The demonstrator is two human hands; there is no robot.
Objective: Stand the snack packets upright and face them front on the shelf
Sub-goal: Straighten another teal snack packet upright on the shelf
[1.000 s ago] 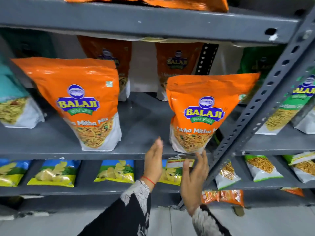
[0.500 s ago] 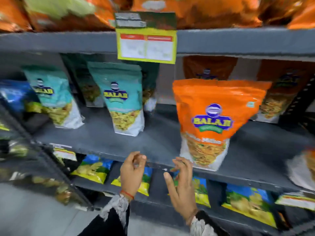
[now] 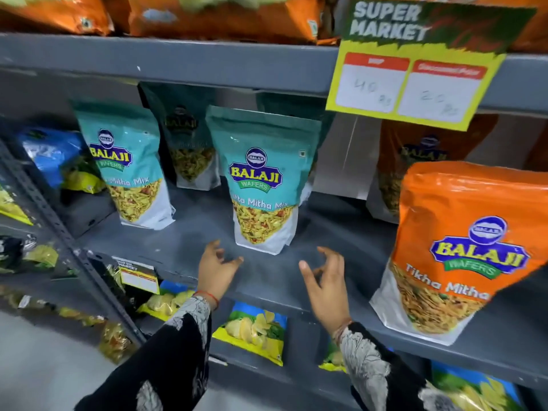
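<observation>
A teal snack packet [image 3: 262, 179] stands upright, front facing me, in the middle of the grey shelf [image 3: 189, 241]. Another teal packet [image 3: 127, 167] stands to its left, leaning slightly. An orange packet [image 3: 456, 250] stands at the right near the shelf's front edge. Darker packets stand behind them in the back row. My left hand [image 3: 215, 268] and my right hand [image 3: 324, 280] hover at the shelf's front edge, just below and on either side of the middle teal packet. Both are empty, with fingers loosely curled and apart, touching no packet.
A yellow price sign [image 3: 415, 69] hangs from the shelf above at the right. Orange packets [image 3: 207, 16] lie on the top shelf. Yellow and blue chip packets [image 3: 252, 330] lie on the shelf below. A perforated upright post [image 3: 56, 229] bounds the bay at the left.
The view has shifted left along the shelf, from the orange packets to the teal ones. Both hands have moved up to the shelf edge in front of the middle teal packet.
</observation>
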